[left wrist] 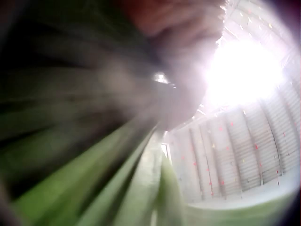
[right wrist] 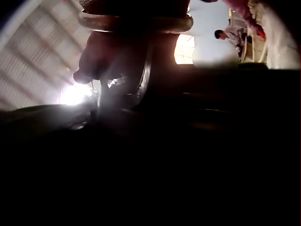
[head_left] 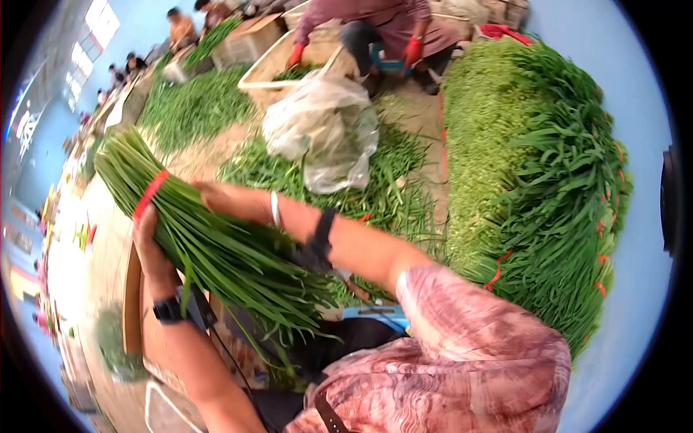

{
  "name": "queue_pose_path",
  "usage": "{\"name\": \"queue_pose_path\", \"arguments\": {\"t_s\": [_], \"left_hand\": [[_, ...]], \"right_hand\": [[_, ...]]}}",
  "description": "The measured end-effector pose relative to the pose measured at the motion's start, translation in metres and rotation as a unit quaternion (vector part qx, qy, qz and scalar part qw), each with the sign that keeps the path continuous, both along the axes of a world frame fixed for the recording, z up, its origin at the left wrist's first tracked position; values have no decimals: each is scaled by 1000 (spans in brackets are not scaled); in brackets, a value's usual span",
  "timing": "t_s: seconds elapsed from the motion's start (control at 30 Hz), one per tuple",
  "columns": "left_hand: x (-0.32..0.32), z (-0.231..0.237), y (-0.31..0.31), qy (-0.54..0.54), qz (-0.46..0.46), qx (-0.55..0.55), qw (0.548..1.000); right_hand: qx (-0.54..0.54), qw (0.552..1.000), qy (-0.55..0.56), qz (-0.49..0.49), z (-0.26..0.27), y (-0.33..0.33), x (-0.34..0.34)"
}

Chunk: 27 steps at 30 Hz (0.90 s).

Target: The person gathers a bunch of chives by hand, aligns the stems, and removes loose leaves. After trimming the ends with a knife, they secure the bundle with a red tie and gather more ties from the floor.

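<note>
A thick bunch of garlic chives (head_left: 209,227) slants across the front of my body in the head view, its paler stem ends up at the left and its leaf tips hanging toward my lap. Near the stem ends, a red band (head_left: 150,193) circles it. My left hand (head_left: 149,238) grips the near side just below that band, thumb along the leaves. From the far side my right hand (head_left: 234,202) holds the bunch, most of its fingers hidden behind the leaves. Blurred chive leaves (left wrist: 117,174) fill much of the left wrist view; the right wrist view is mostly dark.
A tall stack of chives (head_left: 534,180) lines the wall at right. Loose chives (head_left: 404,187) litter the floor around a clear plastic bag (head_left: 321,130). Beyond it, a person in red gloves (head_left: 413,50) sits beside a pale crate (head_left: 263,63).
</note>
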<state>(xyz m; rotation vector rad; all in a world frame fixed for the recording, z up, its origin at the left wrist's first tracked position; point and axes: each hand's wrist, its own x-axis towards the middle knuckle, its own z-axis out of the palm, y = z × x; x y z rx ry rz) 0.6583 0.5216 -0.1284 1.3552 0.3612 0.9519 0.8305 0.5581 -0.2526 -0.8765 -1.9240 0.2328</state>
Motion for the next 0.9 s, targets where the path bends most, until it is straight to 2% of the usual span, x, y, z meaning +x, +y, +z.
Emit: {"name": "queue_pose_path", "arguments": {"t_s": [0.03, 0.07, 0.13, 0.17, 0.2, 0.23, 0.27, 0.3, 0.33, 0.37, 0.4, 0.43, 0.5, 0.57, 0.6, 0.63, 0.7, 0.8, 0.9], "left_hand": [[13, 1, -2, 23, -25, 24, 999], [31, -2, -7, 32, 15, -5, 999], [70, -24, -17, 136, 85, -1, 987], [93, -38, -31, 182, 126, 0, 975], [111, -57, -41, 259, 134, 53, 955], [127, -77, -50, 332, 142, 108, 926], [141, -96, -63, 366, 109, 166, 909], [150, -115, -79, 398, 77, 223, 887], [155, -128, -94, 415, 50, 254, 873], [157, -143, -110, 430, 33, 279, 858], [158, -157, -126, 443, 16, 303, 843], [156, -173, -141, 457, 11, 321, 829], [156, -191, -159, 456, -32, 306, 835], [158, -212, -165, 461, -72, 285, 837], [160, -215, -168, 471, -84, 272, 835], [162, -217, -171, 481, -96, 260, 832], [168, -213, -172, 539, -122, 235, 800], [171, -218, -174, 560, -141, 248, 778], [166, -220, -179, 534, -162, 290, 778]], "right_hand": [[-150, 924, 317, 152, 8, -59, 17], [-153, 915, 340, 152, 6, -87, 25], [-169, 892, 388, 158, -9, -129, 32], [-208, 846, 464, 157, -27, -144, 30], [-247, 781, 549, 167, -40, -160, 28], [-336, 710, 600, 150, -67, -167, 32], [-373, 678, 619, 134, -83, -184, 41], [-392, 573, 688, 212, -121, -199, 48], [-356, 539, 739, 192, -104, -236, 50], [-369, 545, 735, 162, -100, -250, 58], [-326, 678, 658, 31, -135, -245, 67], [-374, 542, 751, 50, -169, -250, 84], [-326, 614, 718, -43, -172, -264, 96], [-254, 552, 792, 62, -209, -277, 101], [-254, 605, 754, -26, -223, -286, 100], [-266, 584, 766, 20, -216, -293, 99], [-296, 528, 796, -28, -227, -298, 98], [-290, 511, 807, -62, -236, -299, 96], [-298, 475, 828, -21, -220, -301, 104]]}}
